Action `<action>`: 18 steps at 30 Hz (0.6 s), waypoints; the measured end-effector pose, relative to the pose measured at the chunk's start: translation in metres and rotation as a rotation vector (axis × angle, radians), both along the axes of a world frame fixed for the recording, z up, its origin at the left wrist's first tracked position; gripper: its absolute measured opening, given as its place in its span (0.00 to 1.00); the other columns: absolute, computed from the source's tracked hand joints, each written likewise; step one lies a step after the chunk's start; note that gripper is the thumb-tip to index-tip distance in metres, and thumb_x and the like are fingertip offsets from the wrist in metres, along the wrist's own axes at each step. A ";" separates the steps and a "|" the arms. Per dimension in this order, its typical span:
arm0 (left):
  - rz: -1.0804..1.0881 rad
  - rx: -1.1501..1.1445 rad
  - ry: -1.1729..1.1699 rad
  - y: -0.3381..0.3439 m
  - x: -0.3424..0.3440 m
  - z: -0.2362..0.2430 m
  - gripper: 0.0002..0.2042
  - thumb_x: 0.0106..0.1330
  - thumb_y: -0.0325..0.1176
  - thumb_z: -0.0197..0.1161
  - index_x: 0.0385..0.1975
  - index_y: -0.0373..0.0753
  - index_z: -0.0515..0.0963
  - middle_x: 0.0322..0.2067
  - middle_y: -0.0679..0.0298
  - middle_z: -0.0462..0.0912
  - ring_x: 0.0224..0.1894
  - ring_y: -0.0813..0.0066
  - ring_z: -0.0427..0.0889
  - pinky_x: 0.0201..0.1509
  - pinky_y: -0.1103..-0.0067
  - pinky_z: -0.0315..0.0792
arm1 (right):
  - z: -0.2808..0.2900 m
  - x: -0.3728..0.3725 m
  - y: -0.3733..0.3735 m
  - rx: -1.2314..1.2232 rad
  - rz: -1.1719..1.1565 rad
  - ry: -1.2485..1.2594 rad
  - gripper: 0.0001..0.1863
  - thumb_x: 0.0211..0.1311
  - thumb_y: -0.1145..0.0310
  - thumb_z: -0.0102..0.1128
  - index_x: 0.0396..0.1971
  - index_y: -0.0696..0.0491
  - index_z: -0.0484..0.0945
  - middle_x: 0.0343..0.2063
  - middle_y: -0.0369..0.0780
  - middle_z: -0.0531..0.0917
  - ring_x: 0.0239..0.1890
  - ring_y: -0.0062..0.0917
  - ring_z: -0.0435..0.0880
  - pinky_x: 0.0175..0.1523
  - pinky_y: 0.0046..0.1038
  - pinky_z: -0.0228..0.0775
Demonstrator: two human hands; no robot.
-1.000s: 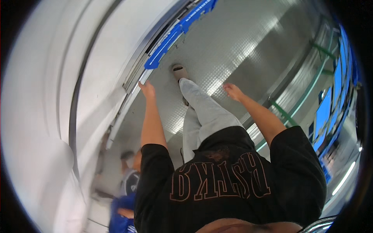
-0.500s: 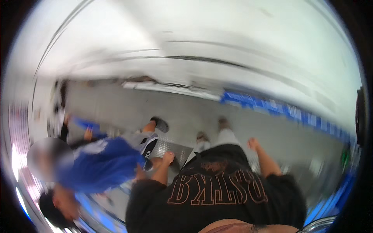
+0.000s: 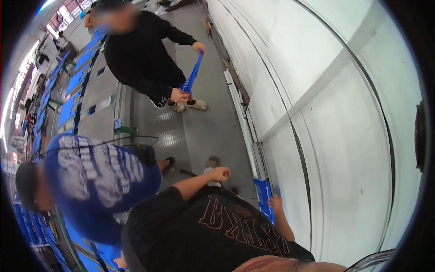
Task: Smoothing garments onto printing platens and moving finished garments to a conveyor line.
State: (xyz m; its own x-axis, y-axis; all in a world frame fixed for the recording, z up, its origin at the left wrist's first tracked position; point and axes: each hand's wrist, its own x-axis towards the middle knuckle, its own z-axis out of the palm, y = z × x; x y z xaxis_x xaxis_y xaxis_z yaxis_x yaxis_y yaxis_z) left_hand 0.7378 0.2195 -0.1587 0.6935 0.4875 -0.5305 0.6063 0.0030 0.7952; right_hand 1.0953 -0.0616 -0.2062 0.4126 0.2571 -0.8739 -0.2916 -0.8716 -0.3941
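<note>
My left hand is in front of my dark shirt, its fingers curled in and nothing visible in them. Lower and to the right, my right hand hangs near the white wall with its fingers loosely apart. It holds nothing that I can see. A row of blue panels with pale markings lies along the foot of the wall, just beside that hand; whether they touch is unclear. Ahead, a person in black grips a blue strip between both hands.
A person in a blue shirt stands close on my left. Beyond them runs a long grey bench bearing blue sheets. White lengths of trim line the wall's base. The grey floor stretches ahead between bench and wall.
My view has swung round, so the wall is now on my right and the walkway lies ahead. The person in black stands farther into view. My left hand has come up.
</note>
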 end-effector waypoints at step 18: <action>-0.469 0.166 -0.280 0.088 -0.029 0.330 0.07 0.65 0.33 0.64 0.32 0.36 0.77 0.25 0.55 0.77 0.27 0.56 0.79 0.31 0.66 0.71 | 0.127 -0.154 0.271 0.483 0.100 -0.340 0.46 0.59 0.45 0.72 0.67 0.60 0.67 0.55 0.51 0.81 0.57 0.38 0.81 0.61 0.37 0.72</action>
